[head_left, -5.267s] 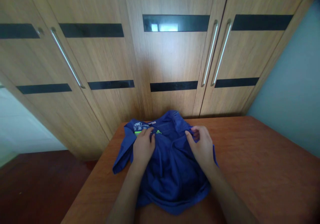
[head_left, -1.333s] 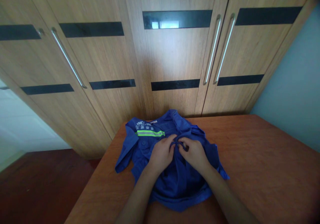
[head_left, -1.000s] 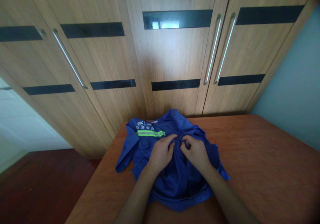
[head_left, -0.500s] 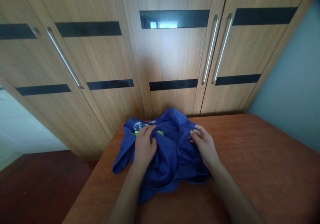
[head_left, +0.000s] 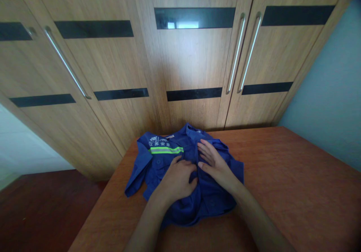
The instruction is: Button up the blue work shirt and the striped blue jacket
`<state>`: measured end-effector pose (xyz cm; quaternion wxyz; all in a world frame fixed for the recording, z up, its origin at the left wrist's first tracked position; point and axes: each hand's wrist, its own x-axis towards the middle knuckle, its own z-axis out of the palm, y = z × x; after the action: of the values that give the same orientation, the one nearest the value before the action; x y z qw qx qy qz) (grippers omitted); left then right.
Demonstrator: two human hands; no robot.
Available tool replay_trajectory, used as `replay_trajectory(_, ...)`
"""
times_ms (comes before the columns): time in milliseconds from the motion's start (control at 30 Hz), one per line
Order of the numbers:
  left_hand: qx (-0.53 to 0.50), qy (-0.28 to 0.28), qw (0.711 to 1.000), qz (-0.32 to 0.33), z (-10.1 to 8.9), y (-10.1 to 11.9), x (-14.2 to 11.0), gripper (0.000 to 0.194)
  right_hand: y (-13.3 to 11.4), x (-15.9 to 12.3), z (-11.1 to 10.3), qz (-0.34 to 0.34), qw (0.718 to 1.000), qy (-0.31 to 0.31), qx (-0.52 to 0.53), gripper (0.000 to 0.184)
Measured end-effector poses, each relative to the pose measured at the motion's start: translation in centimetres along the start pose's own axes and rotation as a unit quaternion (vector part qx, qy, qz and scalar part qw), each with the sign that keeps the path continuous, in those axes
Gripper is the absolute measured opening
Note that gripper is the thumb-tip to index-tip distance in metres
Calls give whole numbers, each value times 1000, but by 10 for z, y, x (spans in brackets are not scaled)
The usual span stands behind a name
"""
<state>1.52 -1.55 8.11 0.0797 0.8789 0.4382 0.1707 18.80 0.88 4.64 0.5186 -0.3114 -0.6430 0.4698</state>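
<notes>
A blue work jacket [head_left: 208, 199] lies front up on the wooden table, with white lettering and a yellow-green and silver reflective stripe [head_left: 166, 150] on its chest. My left hand [head_left: 180, 177] rests on the jacket's front, just below the stripe. Its fingers are bent and the thumb stands apart from them, with blue cloth visible in the gap. To its right, my right hand [head_left: 216, 165] lies on the other front panel near the collar, fingers stretched out and thumb apart. Neither hand grips the cloth visibly. Part of the front is hidden under both hands.
Behind the table [head_left: 282, 177] stands a wooden wardrobe [head_left: 191, 64] with dark strips and long metal handles [head_left: 236, 53]. A pale blue wall [head_left: 332, 94] rises at the right. Dark red floor [head_left: 50, 207] shows at the left.
Both hands have let go of the jacket's raised front edges and moved closer together at the middle. The front panels now lie flatter, and the lettering and stripe show more fully.
</notes>
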Motion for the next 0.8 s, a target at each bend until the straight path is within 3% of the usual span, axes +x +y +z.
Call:
replay_trajectory(100,-21,1,1000,-16,1,-1,4,13,-5,-2,4,-33,996,-21,-81,64)
replay_trajectory(200,-109,39,992,-43,-4,-1,7,14,-15,-5,12,-94,977,16,-191,49)
replay_trajectory(333,-250,128,955,-93,-10,-6,9,17,-22,-10,26,-170,938,104,-285,30)
replay_trajectory(467,-306,209,919,-135,-11,-12,9,19,-19,-11,31,-164,927,134,-311,27)
replay_trajectory(600,-306,197,923,-127,-7,-12,9,20,-16,-8,26,-154,925,156,-310,15)
replay_trajectory(800,-252,161,949,-104,-2,-10,9,20,-12,-7,23,-153,910,142,-359,16)
